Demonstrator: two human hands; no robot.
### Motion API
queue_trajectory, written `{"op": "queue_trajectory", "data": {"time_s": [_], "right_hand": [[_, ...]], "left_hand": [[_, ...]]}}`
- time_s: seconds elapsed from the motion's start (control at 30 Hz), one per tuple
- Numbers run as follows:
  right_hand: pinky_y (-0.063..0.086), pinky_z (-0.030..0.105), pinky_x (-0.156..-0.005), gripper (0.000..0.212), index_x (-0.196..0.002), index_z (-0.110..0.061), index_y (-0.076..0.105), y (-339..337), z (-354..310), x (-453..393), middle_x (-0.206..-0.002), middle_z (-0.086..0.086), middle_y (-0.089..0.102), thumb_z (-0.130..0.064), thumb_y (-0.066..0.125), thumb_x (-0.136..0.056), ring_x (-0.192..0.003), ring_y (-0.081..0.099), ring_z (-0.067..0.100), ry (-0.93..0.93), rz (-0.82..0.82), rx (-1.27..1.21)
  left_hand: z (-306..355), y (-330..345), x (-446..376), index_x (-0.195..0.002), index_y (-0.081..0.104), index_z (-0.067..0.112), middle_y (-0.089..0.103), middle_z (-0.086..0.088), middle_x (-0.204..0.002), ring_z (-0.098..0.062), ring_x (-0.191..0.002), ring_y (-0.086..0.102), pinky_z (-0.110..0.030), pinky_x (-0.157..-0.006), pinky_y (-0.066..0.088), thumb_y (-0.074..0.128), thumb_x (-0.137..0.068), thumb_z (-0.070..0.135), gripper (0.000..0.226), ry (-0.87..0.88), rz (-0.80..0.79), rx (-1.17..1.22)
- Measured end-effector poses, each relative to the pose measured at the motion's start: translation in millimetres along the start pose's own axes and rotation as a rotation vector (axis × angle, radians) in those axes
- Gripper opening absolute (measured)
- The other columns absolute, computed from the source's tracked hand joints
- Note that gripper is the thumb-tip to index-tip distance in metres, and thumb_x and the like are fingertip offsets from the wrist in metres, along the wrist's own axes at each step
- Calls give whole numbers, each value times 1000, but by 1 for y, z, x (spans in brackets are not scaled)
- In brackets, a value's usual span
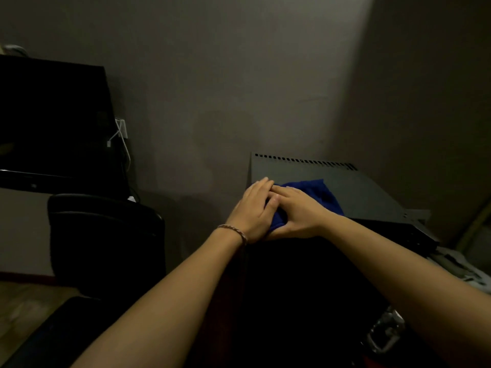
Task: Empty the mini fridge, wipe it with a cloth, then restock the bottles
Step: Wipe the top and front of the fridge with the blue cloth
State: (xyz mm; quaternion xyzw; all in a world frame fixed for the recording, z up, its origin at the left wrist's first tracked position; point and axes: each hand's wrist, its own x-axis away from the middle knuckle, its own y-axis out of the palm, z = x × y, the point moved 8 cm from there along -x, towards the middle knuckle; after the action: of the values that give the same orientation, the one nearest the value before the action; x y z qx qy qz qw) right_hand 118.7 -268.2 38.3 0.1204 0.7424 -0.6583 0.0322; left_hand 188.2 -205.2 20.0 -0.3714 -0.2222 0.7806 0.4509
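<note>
A blue cloth [316, 189] lies on the grey top of the mini fridge [358, 187], near its front left corner. My left hand [252, 208] lies flat on the cloth's left end, fingers straight. My right hand [297, 211] lies on the cloth beside it; its fingertips meet the left hand's fingers and its thumb tucks under the cloth's near fold. The fridge's dark front falls away below my forearms. No bottles are visible.
A black chair [106, 243] stands left of the fridge. Behind it a dark monitor [50, 120] sits on a desk, with white cables [119, 134] hanging by the wall. Grey walls meet in a corner behind the fridge. Metallic clutter [385, 335] lies at lower right.
</note>
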Motion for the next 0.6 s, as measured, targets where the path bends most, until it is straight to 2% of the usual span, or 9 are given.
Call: {"op": "queue_trajectory", "data": {"time_s": [0.1,0.23,0.37,0.43,0.5,0.6], "right_hand": [[26,40,-120,101,-150,-27,40,3,6,-15,-155,-10,38,-83,63,-69,-139,37,10,-17,-23,-27],[26,42,-119,107,-153,-27,35,13,16,-52,-159,-7,34,-91,51,-69,-142,35,15,-77,-79,0],[12,40,-125,117,-157,-27,24,22,26,-85,-165,-5,21,-92,52,-64,-153,12,16,-140,-158,-21],[8,35,-124,113,-157,-27,26,20,33,-93,-165,-5,19,-85,60,-66,-153,4,14,-178,-134,-75],[9,32,-122,102,-154,-26,32,7,42,-94,-163,-2,24,-76,66,-72,-153,6,14,-204,-63,-116],[14,36,-124,80,-153,-30,34,-25,74,-89,-160,-4,29,-70,56,-86,-151,11,10,-142,49,-204]], "left_hand": [[-19,-4,-14,-153,26,20,25,1,-160,-11,-146,17,-30,-120,15,24,-106,42,52,-90,-21,23],[-45,-15,-28,-154,23,17,23,-1,-161,-11,-147,19,-26,-117,14,23,-106,42,55,-217,11,47],[-66,-20,-35,-157,9,22,14,0,-163,-13,-147,18,-24,-113,15,22,-105,47,59,-360,44,163],[-74,-14,-36,-156,-3,29,12,-3,-164,-20,-147,21,-31,-114,20,20,-102,54,63,-427,36,203],[-77,-7,-35,-155,-9,31,5,-3,-164,-23,-149,17,-34,-115,19,24,-101,57,69,-470,39,230],[-71,-13,-37,-157,2,21,-10,-2,-164,-21,-151,2,-31,-117,11,44,-100,47,76,-438,123,160]]}}
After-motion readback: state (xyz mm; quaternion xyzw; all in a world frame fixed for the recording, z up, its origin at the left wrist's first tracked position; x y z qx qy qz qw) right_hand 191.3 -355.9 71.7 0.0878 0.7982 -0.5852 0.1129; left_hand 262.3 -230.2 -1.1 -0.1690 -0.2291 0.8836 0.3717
